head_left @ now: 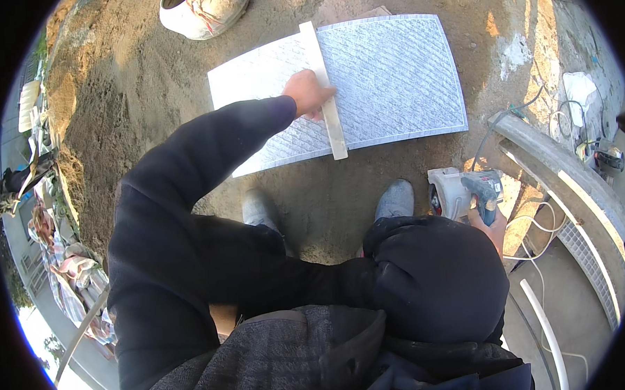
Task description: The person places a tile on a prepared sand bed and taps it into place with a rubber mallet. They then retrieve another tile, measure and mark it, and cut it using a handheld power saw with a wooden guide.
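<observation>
A large pale grey, grooved rectangular tile point(391, 80) lies on the sandy ground in front of my shoes. Across it runs a narrow off-white straight bar point(333, 128), reaching past the tile's near and far edges. My left hand point(308, 94) is closed on this bar near its middle, fingers curled at its sides. Off to the right, my right hand point(494, 227) grips the handle of a corded handheld power cutter point(452, 192) with a light grey guard. The cutter is low beside my right foot, apart from the tile. My right knee partly covers that arm.
A dusty white sack point(207, 11) stands beyond the tile. To the right are a long curved-looking slab point(562, 163), a white cable point(537, 220), a white pipe point(545, 331) and another power tool point(607, 155). Crumpled cloths and bags point(75, 271) lie at the far left.
</observation>
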### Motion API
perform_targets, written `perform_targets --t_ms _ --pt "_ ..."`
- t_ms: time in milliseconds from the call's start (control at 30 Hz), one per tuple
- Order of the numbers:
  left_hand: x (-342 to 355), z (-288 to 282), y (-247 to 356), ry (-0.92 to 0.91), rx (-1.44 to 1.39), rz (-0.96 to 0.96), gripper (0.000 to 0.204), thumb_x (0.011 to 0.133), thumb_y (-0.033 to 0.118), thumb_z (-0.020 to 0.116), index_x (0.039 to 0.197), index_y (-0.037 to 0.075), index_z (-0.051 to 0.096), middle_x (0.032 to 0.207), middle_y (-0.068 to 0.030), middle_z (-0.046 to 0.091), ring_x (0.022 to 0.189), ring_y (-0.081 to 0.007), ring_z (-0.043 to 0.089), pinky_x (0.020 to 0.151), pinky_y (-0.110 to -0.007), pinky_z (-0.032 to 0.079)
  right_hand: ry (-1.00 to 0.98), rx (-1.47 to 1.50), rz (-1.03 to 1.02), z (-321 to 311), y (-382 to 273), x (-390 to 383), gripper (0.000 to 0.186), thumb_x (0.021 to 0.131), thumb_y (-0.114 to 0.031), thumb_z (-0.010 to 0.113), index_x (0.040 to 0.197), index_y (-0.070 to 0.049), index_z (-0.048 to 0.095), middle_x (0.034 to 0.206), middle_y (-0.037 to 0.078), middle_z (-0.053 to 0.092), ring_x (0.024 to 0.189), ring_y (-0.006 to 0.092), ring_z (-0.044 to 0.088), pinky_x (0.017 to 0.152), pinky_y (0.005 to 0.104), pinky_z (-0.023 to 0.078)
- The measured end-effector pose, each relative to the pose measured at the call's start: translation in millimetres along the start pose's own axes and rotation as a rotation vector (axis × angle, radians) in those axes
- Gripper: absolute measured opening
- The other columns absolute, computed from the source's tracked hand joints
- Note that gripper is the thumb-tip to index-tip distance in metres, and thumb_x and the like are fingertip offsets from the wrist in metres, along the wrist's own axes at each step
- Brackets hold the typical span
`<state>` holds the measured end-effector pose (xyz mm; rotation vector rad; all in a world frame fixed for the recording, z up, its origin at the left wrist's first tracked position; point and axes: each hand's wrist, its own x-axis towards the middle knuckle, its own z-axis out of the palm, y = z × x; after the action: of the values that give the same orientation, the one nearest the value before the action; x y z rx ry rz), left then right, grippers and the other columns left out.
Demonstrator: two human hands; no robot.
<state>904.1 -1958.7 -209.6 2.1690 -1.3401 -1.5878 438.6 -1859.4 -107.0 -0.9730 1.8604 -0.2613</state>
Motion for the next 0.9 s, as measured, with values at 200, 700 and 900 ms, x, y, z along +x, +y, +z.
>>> perform_targets --t_ms 200,700,900 --pt "3.9 0.5 3.9 -0.016 0.013 0.008 0.051 0.099 0.030 0.068 0.089 -0.020 0.072 0.073 -0.0214 0.074 0.056 -0.0214 0.075 0.050 -0.029 0.062 0.023 -0.049 -0.138 12.8 13.3 -4.0 0.024 0.089 -0.008 0.070 0.111 0.001 0.068 0.084 -0.002 0.063 0.068 0.0060 0.052 0.062 0.0255 0.043" --pt "0.9 2.0 3.5 -0.029 -0.055 -0.027 0.049 0.099 0.028 0.069 0.094 -0.021 0.070 0.076 -0.0229 0.074 0.056 -0.0220 0.074 0.048 -0.030 0.061 -0.017 -0.007 -0.150 8.7 14.2 -9.4 0.027 0.086 -0.007 0.068 0.111 0.002 0.067 0.086 0.003 0.064 0.071 0.0102 0.058 0.067 0.0286 0.047" --pt "1.0 0.6 3.4 -0.033 -0.051 -0.024 0.050 0.099 0.028 0.069 0.092 -0.021 0.070 0.074 -0.0223 0.074 0.055 -0.0220 0.074 0.048 -0.030 0.061 -0.014 0.000 -0.106 9.7 5.9 -5.6 0.026 0.085 -0.007 0.067 0.109 0.002 0.067 0.083 0.002 0.063 0.069 0.0101 0.056 0.065 0.0288 0.047"
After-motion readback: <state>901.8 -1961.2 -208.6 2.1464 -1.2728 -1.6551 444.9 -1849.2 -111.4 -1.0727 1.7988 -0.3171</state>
